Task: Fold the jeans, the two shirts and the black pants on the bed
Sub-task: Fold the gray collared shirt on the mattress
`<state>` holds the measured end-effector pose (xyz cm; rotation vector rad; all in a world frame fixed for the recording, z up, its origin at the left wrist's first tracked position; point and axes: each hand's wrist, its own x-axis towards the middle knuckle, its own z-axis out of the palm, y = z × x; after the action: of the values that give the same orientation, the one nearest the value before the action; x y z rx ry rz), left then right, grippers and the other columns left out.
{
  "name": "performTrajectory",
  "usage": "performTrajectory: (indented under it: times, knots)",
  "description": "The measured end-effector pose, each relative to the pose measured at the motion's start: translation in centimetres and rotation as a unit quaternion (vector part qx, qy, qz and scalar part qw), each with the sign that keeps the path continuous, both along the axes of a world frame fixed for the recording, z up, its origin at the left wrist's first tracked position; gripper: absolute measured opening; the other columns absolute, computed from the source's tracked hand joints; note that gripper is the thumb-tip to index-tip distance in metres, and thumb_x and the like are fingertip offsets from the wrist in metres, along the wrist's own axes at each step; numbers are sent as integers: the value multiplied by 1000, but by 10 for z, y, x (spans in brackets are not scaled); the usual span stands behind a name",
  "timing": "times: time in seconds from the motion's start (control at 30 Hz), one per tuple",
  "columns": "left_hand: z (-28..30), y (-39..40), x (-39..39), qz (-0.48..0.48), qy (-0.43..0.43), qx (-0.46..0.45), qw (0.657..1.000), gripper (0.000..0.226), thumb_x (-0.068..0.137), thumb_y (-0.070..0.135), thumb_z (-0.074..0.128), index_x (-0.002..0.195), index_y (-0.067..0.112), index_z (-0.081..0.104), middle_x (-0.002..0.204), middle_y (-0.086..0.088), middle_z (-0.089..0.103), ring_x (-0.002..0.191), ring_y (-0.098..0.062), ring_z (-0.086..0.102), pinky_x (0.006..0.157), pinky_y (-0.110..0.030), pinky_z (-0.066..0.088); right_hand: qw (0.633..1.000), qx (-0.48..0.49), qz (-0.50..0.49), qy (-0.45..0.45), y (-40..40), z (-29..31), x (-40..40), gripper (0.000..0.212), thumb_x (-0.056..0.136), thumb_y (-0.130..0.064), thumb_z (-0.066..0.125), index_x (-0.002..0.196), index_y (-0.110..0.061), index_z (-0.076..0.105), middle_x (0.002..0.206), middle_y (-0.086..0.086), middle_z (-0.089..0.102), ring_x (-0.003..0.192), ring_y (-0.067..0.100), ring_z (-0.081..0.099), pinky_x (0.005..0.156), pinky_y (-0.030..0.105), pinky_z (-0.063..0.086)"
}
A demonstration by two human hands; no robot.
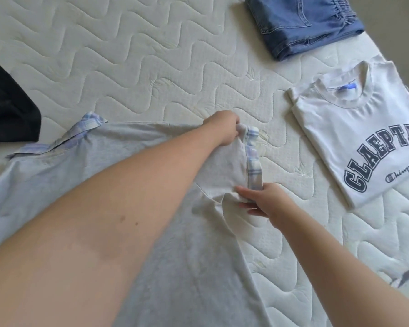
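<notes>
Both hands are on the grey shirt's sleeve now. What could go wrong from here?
1. The left hand and right hand each pinch only the checked cuff edge of the grey shirt; the grip may slip and the sleeve spring back.
2. The shirt body is already rumpled near the sleeve seam, so folding in now could lock in creases.
3. The folded white shirt lies close on the right; a wide swing of the sleeve might disturb it.

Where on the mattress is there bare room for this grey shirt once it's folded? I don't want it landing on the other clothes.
The widest bare stretch lies between the black pants and the folded jeans, beyond the grey shirt. The right edge is crowded by the white shirt.
</notes>
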<state>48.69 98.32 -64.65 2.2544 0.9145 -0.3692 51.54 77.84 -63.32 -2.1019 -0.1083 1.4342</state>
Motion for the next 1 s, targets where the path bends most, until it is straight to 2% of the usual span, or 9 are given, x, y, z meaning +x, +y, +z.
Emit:
performTrajectory:
  times: [0.07,0.13,0.27,0.4,0.5,0.63,0.8,0.9,1.0]
  knots:
    - [-9,-4,2,30,-23,-35,999,14,97,18,53,106,27,60,116,-1,61,111,-24,57,94,-34,45,999,-21,14,-30,-8,-4,-1,32,80,-37,79,86,-6,71,62,2,70,51,11,65,43,19,47]
    - [-13,-8,7,41,-21,-54,997,20,98,20,51,112,31,62,121,2,62,114,-22,56,103,-38,42,998,-32,29,-42,-14,-11,-8,36,81,-45,76,79,-9,72,55,0,67,44,10,62,39,18,42]
    - [-9,-15,18,34,-18,-41,998,29,97,17,45,114,34,62,121,9,61,118,-16,53,111,-42,31,999,-20,-30,-22,-14,-17,-15,43,82,-54,71,81,-11,71,62,6,72,47,12,64,42,19,41]
    - [-14,-23,14,24,-60,21,998,42,90,7,42,118,35,55,112,14,62,116,-14,53,97,-37,27,998,-30,-49,-11,-13,-19,-12,69,81,-68,61,90,0,71,69,13,74,62,23,72,51,26,52]
    - [-17,-22,2,12,-106,59,993,35,94,18,48,125,32,53,120,9,59,119,-17,50,98,-38,29,998,-29,-43,-20,-15,-20,-10,76,81,-73,56,91,1,72,68,12,73,65,24,73,54,28,55]
    - [-17,4,-40,35,-80,126,988,34,95,38,55,128,29,53,126,4,57,122,-21,48,98,-38,30,998,-25,-47,-24,-18,-20,-10,77,81,-73,55,90,1,72,68,13,73,65,25,73,58,32,56]
    - [1,57,-103,23,75,164,983,35,86,55,65,113,33,62,125,2,54,125,-25,43,99,-40,29,999,-17,-43,-27,-17,-20,-13,73,80,-72,58,90,0,71,69,14,73,65,25,73,53,28,53]
    - [8,67,-114,10,96,197,976,23,89,42,66,110,33,65,125,-4,51,124,-28,41,100,-41,29,999,-3,-38,-14,-19,-18,-14,59,82,-61,65,89,-3,72,75,14,75,66,23,73,57,29,54]
    - [9,57,-116,55,49,134,988,14,93,25,56,104,29,64,116,-4,62,111,-28,55,85,-33,38,999,31,-22,-30,-26,-12,-20,39,89,-43,67,97,-5,73,81,11,76,73,22,74,69,34,58]
